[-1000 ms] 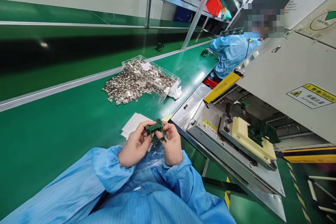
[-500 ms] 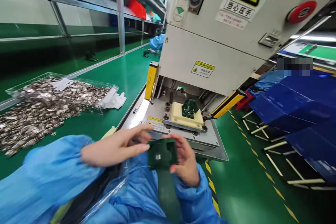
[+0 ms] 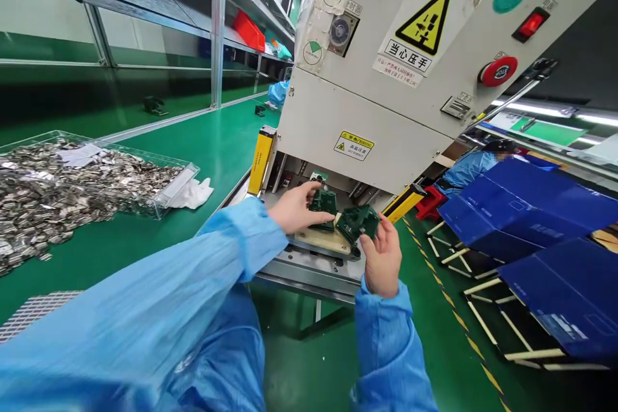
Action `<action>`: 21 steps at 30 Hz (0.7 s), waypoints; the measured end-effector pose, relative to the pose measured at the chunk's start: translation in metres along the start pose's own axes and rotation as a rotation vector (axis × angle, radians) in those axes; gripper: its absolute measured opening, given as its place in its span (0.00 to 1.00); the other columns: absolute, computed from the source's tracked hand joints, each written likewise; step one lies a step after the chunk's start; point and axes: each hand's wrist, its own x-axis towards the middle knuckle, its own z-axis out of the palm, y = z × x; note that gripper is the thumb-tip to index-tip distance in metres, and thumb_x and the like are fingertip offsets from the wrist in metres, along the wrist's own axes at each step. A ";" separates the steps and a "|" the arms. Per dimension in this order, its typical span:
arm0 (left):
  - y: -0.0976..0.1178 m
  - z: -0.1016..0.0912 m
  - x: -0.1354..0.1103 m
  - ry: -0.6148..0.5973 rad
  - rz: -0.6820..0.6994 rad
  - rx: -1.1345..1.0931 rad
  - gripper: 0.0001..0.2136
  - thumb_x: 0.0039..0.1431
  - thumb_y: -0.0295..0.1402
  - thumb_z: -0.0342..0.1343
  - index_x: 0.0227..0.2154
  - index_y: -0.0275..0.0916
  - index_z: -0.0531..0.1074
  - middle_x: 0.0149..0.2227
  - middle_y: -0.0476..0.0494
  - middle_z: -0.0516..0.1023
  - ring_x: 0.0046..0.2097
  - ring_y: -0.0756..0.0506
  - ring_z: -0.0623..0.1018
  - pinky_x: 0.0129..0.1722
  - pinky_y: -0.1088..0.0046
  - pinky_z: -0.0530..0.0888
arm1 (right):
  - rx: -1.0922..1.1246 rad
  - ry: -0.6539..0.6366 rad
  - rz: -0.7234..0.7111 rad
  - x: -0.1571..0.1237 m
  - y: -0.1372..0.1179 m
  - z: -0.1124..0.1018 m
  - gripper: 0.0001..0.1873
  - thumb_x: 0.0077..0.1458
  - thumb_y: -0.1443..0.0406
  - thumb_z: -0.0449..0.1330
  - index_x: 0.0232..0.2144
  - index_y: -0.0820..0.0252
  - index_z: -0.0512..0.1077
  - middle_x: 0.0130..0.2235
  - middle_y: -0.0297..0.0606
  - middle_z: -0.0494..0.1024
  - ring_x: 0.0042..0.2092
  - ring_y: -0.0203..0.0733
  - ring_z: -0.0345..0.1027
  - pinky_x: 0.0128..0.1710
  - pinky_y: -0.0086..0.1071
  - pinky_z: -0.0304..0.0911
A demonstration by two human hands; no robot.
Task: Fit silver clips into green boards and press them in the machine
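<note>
My left hand (image 3: pixel 298 207) is closed on a dark green plastic part (image 3: pixel 324 205), thumb along its near side and fingers over its top. That part is at the cream fixture block (image 3: pixel 321 241) under the press; whether it still touches the block I cannot tell. A second dark green plastic part (image 3: pixel 357 224) is pinched between the thumb and fingers of my right hand (image 3: pixel 383 257). It is tilted, just right of the first part, over the fixture's right side.
The press housing (image 3: pixel 357 122) overhangs both hands, with yellow guard posts (image 3: pixel 261 161) at its sides. Left on the green bench, a clear tray (image 3: pixel 178 190) overflows with small metal pieces (image 3: pixel 72 206). Blue bins (image 3: pixel 526 206) stand right; a person in blue (image 3: pixel 466 170) is behind.
Both hands have moved forward from my lap to the fixture. My right hand has carried its green part there, and my left hand has taken hold of the part at the fixture.
</note>
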 end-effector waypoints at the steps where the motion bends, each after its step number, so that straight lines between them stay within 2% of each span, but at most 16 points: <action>1: 0.000 -0.008 -0.018 0.028 -0.026 -0.067 0.32 0.44 0.41 0.65 0.53 0.34 0.64 0.45 0.38 0.76 0.47 0.41 0.76 0.49 0.63 0.74 | -0.073 -0.062 -0.021 0.012 0.003 0.006 0.34 0.47 0.59 0.66 0.54 0.59 0.61 0.53 0.50 0.70 0.54 0.50 0.65 0.56 0.49 0.58; 4: -0.010 -0.022 -0.090 0.093 -0.187 -0.220 0.29 0.45 0.41 0.65 0.51 0.39 0.66 0.46 0.42 0.76 0.48 0.41 0.76 0.51 0.62 0.73 | -0.275 -0.302 -0.049 0.042 0.006 0.018 0.33 0.45 0.57 0.67 0.52 0.58 0.62 0.50 0.47 0.73 0.53 0.50 0.66 0.55 0.48 0.60; 7: -0.039 -0.015 -0.159 0.161 -0.403 -0.352 0.30 0.43 0.43 0.66 0.50 0.41 0.66 0.49 0.40 0.74 0.53 0.39 0.73 0.55 0.61 0.71 | -0.328 -0.565 -0.026 0.061 0.005 0.021 0.32 0.46 0.54 0.67 0.51 0.57 0.63 0.49 0.46 0.74 0.52 0.49 0.67 0.55 0.47 0.60; 9: -0.063 -0.002 -0.188 0.229 -0.466 -0.380 0.30 0.44 0.43 0.66 0.50 0.42 0.65 0.52 0.39 0.71 0.57 0.38 0.70 0.58 0.60 0.67 | -0.337 -0.678 0.013 0.066 0.004 0.019 0.31 0.48 0.52 0.65 0.51 0.57 0.62 0.49 0.46 0.74 0.52 0.49 0.68 0.55 0.46 0.60; 11: -0.083 0.010 -0.200 0.314 -0.462 -0.363 0.28 0.44 0.44 0.65 0.49 0.43 0.65 0.57 0.39 0.64 0.60 0.38 0.66 0.60 0.60 0.65 | -0.375 -0.711 0.040 0.066 0.004 0.015 0.33 0.51 0.50 0.62 0.55 0.56 0.60 0.51 0.47 0.73 0.54 0.50 0.66 0.56 0.46 0.59; 14: -0.103 0.017 -0.194 0.343 -0.439 -0.320 0.27 0.42 0.44 0.65 0.47 0.43 0.67 0.64 0.40 0.49 0.64 0.36 0.59 0.61 0.60 0.63 | -0.482 -0.602 -0.008 0.049 0.008 0.000 0.39 0.52 0.48 0.58 0.61 0.57 0.54 0.61 0.47 0.62 0.62 0.51 0.54 0.60 0.46 0.52; 16: -0.113 0.017 -0.183 0.296 -0.412 -0.260 0.28 0.41 0.44 0.66 0.47 0.43 0.68 0.66 0.40 0.43 0.66 0.35 0.54 0.63 0.59 0.59 | -0.579 -0.397 -0.006 0.026 0.017 -0.020 0.40 0.53 0.46 0.54 0.62 0.59 0.54 0.63 0.47 0.57 0.64 0.51 0.50 0.61 0.46 0.49; 19: -0.124 0.013 -0.170 0.253 -0.339 -0.171 0.29 0.41 0.43 0.66 0.49 0.43 0.68 0.67 0.38 0.42 0.67 0.34 0.49 0.64 0.56 0.53 | -0.720 0.061 0.206 -0.022 0.043 -0.059 0.41 0.51 0.41 0.50 0.56 0.65 0.63 0.58 0.53 0.65 0.59 0.57 0.58 0.59 0.51 0.53; 21: -0.127 0.012 -0.164 0.247 -0.320 -0.131 0.30 0.39 0.42 0.67 0.49 0.43 0.69 0.66 0.36 0.47 0.67 0.33 0.49 0.64 0.54 0.52 | -0.659 0.154 0.400 -0.052 0.066 -0.084 0.41 0.48 0.39 0.51 0.53 0.64 0.65 0.53 0.52 0.70 0.56 0.59 0.62 0.54 0.51 0.59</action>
